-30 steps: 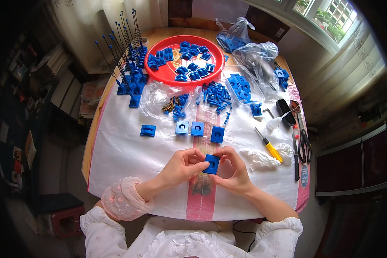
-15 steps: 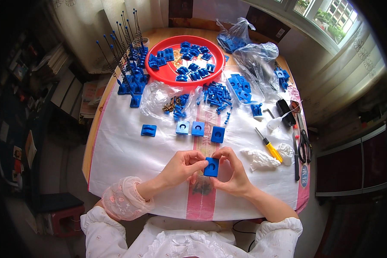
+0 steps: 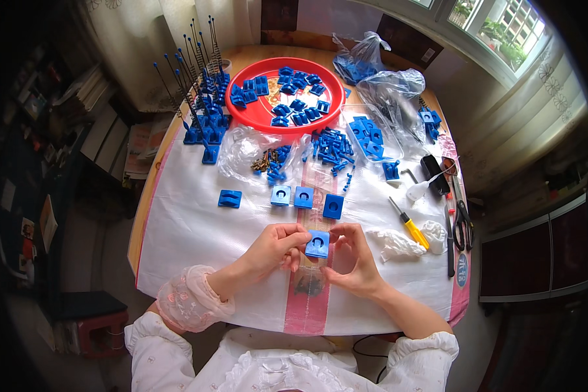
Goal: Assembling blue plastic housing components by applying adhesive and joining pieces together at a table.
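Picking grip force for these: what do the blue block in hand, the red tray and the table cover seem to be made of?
Blue block, pinched by the left hand: likely moulded plastic, uniform colour, matte. Red tray: probably glossy plastic, its rim shines. Table cover: looks like thin white plastic sheeting, creased and faintly shiny, though coated cloth is possible.

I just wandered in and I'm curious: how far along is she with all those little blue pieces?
Looks early. Three blue blocks lie in a row, seemingly finished. The left hand and right hand hold another blue block. The red tray and loose blue parts remain full.
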Tool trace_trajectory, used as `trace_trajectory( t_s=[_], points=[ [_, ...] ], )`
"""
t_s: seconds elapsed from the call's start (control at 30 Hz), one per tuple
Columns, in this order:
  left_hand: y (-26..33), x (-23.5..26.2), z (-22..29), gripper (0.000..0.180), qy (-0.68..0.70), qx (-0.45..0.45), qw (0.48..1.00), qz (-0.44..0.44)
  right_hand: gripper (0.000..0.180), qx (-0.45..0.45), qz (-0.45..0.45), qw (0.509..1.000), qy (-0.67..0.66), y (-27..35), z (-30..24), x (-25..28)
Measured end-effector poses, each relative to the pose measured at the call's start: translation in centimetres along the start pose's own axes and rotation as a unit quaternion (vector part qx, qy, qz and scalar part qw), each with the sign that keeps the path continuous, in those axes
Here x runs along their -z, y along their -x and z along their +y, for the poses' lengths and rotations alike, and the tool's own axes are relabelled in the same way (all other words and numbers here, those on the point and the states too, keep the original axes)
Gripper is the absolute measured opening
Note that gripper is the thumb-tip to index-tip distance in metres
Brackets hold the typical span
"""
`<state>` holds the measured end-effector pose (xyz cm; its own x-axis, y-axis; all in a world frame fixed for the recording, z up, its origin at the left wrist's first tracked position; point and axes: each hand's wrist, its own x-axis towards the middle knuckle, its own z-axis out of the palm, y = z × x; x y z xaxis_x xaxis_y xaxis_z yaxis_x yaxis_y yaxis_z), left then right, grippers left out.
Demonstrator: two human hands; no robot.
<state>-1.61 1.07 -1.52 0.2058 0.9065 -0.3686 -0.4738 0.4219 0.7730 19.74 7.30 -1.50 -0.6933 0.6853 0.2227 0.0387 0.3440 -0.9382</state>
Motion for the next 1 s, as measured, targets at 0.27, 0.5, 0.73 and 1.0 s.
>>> trace_trajectory(
  t_s=[0.27,0.5,0.73,1.0],
  points=[
    [0.1,0.1,1.2,0.016,-0.092,-0.088,0.992,0.011,0.064,0.018,0.019,0.999,-0.046,-0.1,0.4,0.2],
    [0.2,0.7,2.3,0.021,-0.143,-0.166,0.975,0.036,0.062,0.004,0.018,0.999,-0.051,-0.3,0.2,0.1],
    [3.2,2.4,6.2,0.027,-0.347,-0.196,0.895,0.200,0.058,-0.009,0.025,0.998,-0.054,0.0,0.6,0.4],
    [3.2,4.4,8.7,0.024,-0.525,-0.152,0.794,0.264,0.052,-0.013,0.021,0.998,-0.061,-0.1,0.8,0.3]
  ],
)
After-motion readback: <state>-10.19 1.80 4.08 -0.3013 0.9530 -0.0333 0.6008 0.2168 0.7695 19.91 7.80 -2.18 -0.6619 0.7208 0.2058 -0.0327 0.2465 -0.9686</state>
